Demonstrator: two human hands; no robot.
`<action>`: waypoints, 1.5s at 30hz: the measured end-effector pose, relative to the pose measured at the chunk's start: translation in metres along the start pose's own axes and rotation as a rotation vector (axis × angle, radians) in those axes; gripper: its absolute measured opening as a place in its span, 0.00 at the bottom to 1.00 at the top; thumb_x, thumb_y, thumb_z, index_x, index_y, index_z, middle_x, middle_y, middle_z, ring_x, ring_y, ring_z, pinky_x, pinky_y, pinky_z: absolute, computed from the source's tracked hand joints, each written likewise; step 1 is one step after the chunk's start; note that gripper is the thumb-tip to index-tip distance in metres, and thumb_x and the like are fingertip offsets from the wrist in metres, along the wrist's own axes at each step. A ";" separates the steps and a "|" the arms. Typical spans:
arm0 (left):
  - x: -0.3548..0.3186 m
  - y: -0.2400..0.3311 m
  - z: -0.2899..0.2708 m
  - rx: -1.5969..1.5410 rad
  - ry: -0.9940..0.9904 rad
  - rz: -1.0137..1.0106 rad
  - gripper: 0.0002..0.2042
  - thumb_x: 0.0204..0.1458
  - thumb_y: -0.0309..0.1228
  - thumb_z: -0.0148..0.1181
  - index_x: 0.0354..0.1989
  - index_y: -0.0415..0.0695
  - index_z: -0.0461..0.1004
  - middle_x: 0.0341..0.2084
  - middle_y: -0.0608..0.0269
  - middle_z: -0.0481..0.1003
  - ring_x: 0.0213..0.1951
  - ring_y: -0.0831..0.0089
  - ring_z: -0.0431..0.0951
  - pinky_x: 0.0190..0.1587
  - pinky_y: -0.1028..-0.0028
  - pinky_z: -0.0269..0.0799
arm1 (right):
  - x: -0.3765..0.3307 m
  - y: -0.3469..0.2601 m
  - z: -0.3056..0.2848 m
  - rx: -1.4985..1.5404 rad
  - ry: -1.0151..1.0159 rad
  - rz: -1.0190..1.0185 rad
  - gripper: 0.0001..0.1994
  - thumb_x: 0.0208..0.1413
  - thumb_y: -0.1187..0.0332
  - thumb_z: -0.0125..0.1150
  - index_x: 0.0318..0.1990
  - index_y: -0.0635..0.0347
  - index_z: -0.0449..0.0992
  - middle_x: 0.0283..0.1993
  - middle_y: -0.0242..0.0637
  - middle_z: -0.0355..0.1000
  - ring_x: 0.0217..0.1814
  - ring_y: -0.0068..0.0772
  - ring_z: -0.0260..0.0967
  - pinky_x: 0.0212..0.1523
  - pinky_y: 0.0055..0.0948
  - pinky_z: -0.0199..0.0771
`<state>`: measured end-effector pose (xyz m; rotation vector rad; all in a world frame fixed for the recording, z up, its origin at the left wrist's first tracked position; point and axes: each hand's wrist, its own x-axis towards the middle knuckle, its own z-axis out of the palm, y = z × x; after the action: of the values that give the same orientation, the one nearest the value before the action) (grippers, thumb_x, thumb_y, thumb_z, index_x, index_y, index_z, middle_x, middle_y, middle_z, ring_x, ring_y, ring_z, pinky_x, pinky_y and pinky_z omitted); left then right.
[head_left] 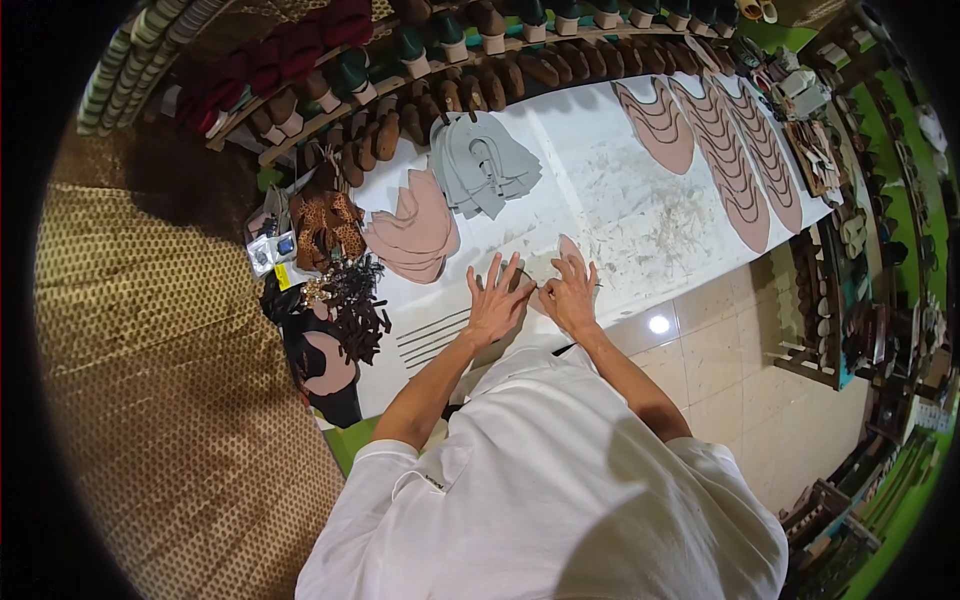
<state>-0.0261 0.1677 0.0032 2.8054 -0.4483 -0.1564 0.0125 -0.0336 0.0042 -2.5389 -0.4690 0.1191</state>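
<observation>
My left hand (494, 308) rests on the white-topped table with its fingers spread, its thumb reaching toward the right hand. Close beside it, my right hand (569, 298) is closed in a pinch at what looks like a thin dark strip (530, 273), mostly hidden by the fingers. A pink, pointed flat piece (568, 246) shows just beyond the right fingers; the rest of it is covered. Several dark strips (432, 335) lie in parallel left of my left hand. Farther off are a stack of pink cut pieces (412, 230) and a pile of grey cut pieces (484, 165).
Overlapping rows of pink pieces with dark edges (725, 160) lie at the table's right. Dark scraps (360, 310) and leopard-print pieces (328, 228) crowd the left end. Racks of brown shoe forms (480, 88) and heeled shoes (410, 50) line the back; a shelf (815, 310) stands right.
</observation>
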 end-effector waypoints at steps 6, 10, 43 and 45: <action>-0.002 0.003 0.000 -0.059 0.037 -0.019 0.19 0.62 0.38 0.58 0.61 0.66 0.78 0.81 0.57 0.43 0.79 0.47 0.40 0.65 0.21 0.36 | -0.017 0.016 -0.005 0.064 0.060 -0.034 0.11 0.54 0.59 0.71 0.41 0.53 0.88 0.67 0.40 0.68 0.77 0.50 0.53 0.76 0.64 0.39; -0.003 0.005 -0.002 -0.059 0.037 -0.028 0.19 0.62 0.38 0.58 0.62 0.66 0.77 0.81 0.57 0.43 0.79 0.47 0.40 0.65 0.21 0.36 | -0.023 0.026 -0.007 0.022 0.110 -0.005 0.12 0.54 0.61 0.71 0.44 0.50 0.88 0.67 0.38 0.68 0.76 0.48 0.55 0.76 0.62 0.42; 0.002 0.016 -0.004 -0.056 0.060 -0.004 0.25 0.56 0.28 0.64 0.63 0.62 0.75 0.81 0.57 0.41 0.79 0.47 0.39 0.67 0.26 0.39 | -0.012 0.036 -0.022 -0.026 0.004 -0.039 0.08 0.56 0.64 0.67 0.34 0.58 0.85 0.66 0.39 0.68 0.77 0.53 0.53 0.75 0.68 0.37; 0.002 0.017 -0.005 -0.065 -0.003 0.006 0.25 0.57 0.28 0.62 0.64 0.61 0.74 0.81 0.57 0.42 0.79 0.47 0.39 0.67 0.25 0.39 | -0.010 0.036 -0.023 -0.026 0.006 -0.041 0.08 0.56 0.64 0.67 0.34 0.58 0.85 0.66 0.40 0.68 0.77 0.53 0.53 0.75 0.68 0.37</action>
<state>-0.0288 0.1529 0.0129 2.7400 -0.4439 -0.1715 0.0179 -0.0773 0.0046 -2.5528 -0.5228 0.0910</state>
